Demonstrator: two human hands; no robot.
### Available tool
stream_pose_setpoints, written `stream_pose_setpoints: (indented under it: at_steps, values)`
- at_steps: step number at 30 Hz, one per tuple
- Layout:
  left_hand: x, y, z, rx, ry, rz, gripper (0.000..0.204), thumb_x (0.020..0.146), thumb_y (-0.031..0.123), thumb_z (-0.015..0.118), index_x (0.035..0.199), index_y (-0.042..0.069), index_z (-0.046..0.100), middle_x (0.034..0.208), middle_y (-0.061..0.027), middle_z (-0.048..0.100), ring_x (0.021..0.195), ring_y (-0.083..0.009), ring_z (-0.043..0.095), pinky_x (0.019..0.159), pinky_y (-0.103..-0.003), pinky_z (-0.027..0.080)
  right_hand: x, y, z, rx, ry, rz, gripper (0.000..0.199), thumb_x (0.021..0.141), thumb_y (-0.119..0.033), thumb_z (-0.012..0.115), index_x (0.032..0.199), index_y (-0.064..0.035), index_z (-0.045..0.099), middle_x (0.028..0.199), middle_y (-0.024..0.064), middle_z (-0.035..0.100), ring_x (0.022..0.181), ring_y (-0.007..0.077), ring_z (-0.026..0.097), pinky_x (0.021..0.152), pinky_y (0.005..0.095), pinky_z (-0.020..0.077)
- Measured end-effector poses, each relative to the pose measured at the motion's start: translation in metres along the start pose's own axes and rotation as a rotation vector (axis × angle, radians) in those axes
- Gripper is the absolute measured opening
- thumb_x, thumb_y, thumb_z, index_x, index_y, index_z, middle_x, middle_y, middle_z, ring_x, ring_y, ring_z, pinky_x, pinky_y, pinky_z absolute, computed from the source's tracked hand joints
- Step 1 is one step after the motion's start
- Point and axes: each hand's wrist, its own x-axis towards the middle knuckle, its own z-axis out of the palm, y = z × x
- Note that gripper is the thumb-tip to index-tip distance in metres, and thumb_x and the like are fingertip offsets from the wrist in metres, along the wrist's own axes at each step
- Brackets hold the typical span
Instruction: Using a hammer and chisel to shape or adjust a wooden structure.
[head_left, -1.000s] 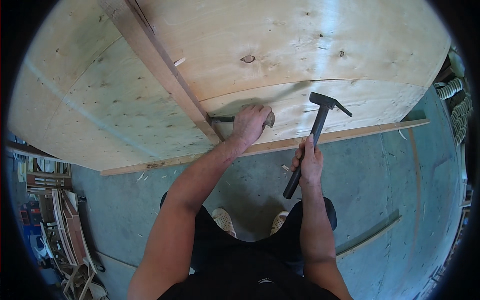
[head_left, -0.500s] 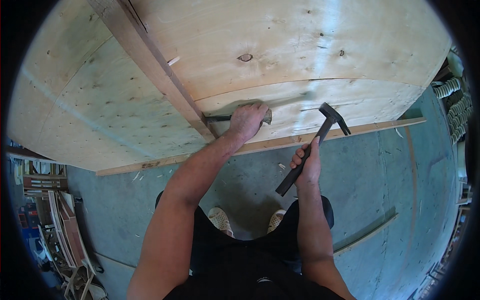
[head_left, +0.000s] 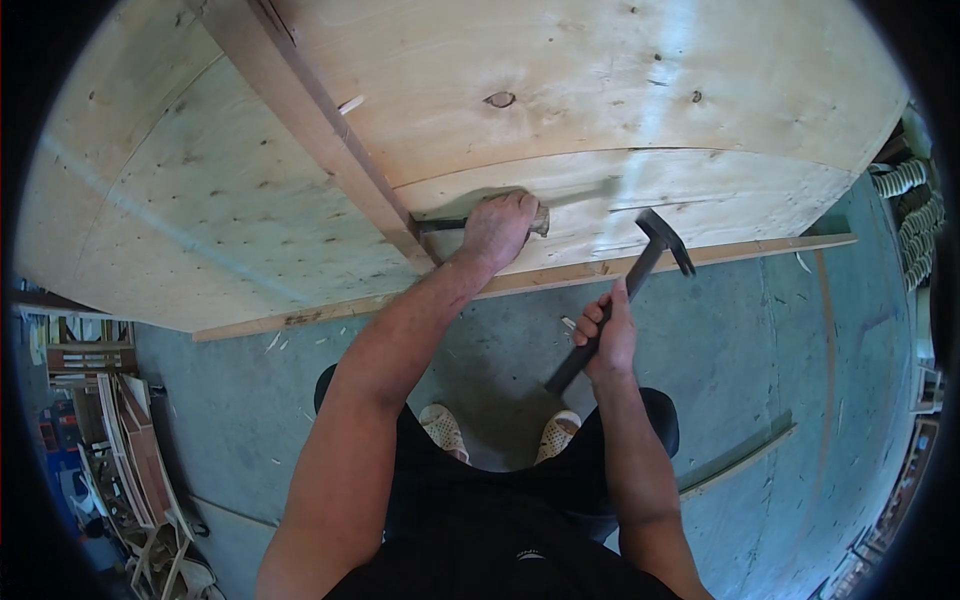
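My left hand (head_left: 498, 230) is closed around the handle of a chisel (head_left: 441, 225). The dark blade points left, and its tip meets the side of a wooden batten (head_left: 320, 125) that runs across a large plywood panel (head_left: 560, 60). The worn butt of the handle sticks out past my fingers, on the right. My right hand (head_left: 612, 340) grips a dark claw hammer (head_left: 645, 262) partway along its handle. The hammer head is up, to the right of the chisel butt and apart from it.
Along the panel's near edge lies a long wooden strip (head_left: 740, 253). Wood chips are scattered on the grey-green floor (head_left: 740, 360), with a thin lath (head_left: 740, 463) at the right. Stacked wooden frames (head_left: 135, 450) stand at the left, coiled pale material (head_left: 905, 180) at the far right.
The hammer has shifted very slightly, its handle end blurred by motion. My left hand and the chisel keep their place against the batten, while the whole view has moved a little.
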Motion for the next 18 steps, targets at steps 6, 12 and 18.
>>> stream_pose_setpoints:
  at_steps: [6, 12, 18]
  values:
    - [-0.001, -0.005, -0.007, -0.084, -0.164, -0.112, 0.024, 0.073, 0.011, 0.067, 0.095, 0.006, 0.060, 0.091, -0.0140, 0.066, 0.085, -0.0350, 0.066, 0.077, -0.045, 0.053, 0.009, 0.008, 0.016, -0.586, -0.074, 0.159, 0.051, 0.095, -0.059, 0.050, 0.083, -0.0098, 0.049, 0.059, -0.0005, 0.045, 0.044, 0.0116, 0.043, 0.040, 0.0288, 0.0368]
    - [-0.042, 0.005, -0.027, -0.182, -0.160, 0.068, 0.007, 0.073, 0.017, 0.064, 0.078, 0.012, 0.060, 0.084, -0.0096, 0.066, 0.084, -0.0315, 0.065, 0.076, -0.046, 0.051, 0.032, 0.020, 0.018, -0.576, 0.034, 0.064, 0.052, 0.096, -0.059, 0.048, 0.085, -0.0080, 0.049, 0.060, -0.0001, 0.046, 0.045, 0.0119, 0.046, 0.040, 0.0296, 0.0411]
    - [-0.137, -0.027, -0.086, -0.404, -0.045, 0.411, 0.018, 0.067, 0.010, 0.072, 0.079, 0.016, 0.060, 0.084, 0.0019, 0.060, 0.090, -0.0195, 0.059, 0.092, -0.042, 0.045, 0.017, 0.008, 0.038, -0.533, 0.041, 0.029, 0.052, 0.097, -0.058, 0.047, 0.085, -0.0079, 0.050, 0.061, -0.0006, 0.046, 0.045, 0.0112, 0.047, 0.039, 0.0293, 0.0420]
